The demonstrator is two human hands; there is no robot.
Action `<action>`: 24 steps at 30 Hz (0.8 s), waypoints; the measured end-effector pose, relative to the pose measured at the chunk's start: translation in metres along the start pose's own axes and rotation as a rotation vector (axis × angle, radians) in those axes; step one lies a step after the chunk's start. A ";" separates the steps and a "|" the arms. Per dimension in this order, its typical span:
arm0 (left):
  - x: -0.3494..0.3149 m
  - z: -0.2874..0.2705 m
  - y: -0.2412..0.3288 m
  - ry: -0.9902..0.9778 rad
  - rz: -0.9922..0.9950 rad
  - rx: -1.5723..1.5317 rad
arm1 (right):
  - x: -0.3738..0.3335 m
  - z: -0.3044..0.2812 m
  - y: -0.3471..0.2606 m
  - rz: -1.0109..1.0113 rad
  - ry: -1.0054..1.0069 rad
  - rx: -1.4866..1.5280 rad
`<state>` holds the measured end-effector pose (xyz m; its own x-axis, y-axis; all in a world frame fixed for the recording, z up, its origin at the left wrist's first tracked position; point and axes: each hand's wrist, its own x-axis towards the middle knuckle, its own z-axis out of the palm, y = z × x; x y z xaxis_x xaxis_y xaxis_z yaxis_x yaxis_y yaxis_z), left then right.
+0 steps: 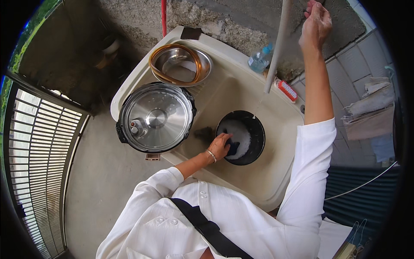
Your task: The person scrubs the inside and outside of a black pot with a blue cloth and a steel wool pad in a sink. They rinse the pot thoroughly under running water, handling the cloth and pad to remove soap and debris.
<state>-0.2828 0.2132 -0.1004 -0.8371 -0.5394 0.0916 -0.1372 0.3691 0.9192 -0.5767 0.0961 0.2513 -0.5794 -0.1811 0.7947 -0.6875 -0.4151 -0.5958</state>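
Observation:
A round black pot (257,144) with white suds in it stands in the cream sink (269,172). Over its left rim reaches my left hand (220,146), closed on a dark blue cloth or sponge (233,147) inside; its fingertips are partly hidden. My right hand (317,26) is raised at the upper right beside the grey ribbed hose (278,52). Its fingers are loosely bent and apart, with nothing visible in them. A thin trickle hangs below the hose end, above the pot. Left of the pot lies a dark, fuzzy clump (204,134).
A pressure cooker with its shiny lid (157,116) stands on the sink's left side. Behind it, a metal bowl (207,64) carries a brown sealing ring (199,71). A clear bottle (258,62) and a red-and-white brush (286,90) occupy the back edge. Cloths (371,112) hang at right.

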 end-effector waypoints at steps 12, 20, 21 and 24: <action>0.076 0.027 -0.009 0.089 -0.542 -1.005 | -0.282 -0.101 0.105 1.412 0.153 0.776; 0.158 0.029 0.066 -0.019 -0.479 -1.785 | -0.275 -0.089 0.086 1.406 -0.078 1.129; 0.171 0.033 0.049 0.100 -0.569 -1.805 | -0.276 -0.083 0.077 1.347 -0.047 0.911; 0.174 0.036 0.063 0.111 -0.692 -1.712 | -0.292 -0.089 0.093 0.837 -0.187 -0.256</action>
<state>-0.4560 0.1696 -0.0398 -0.8279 -0.3088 -0.4682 0.2816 -0.9508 0.1292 -0.5102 0.1895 -0.0464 -0.8699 -0.4867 0.0802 -0.1607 0.1259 -0.9789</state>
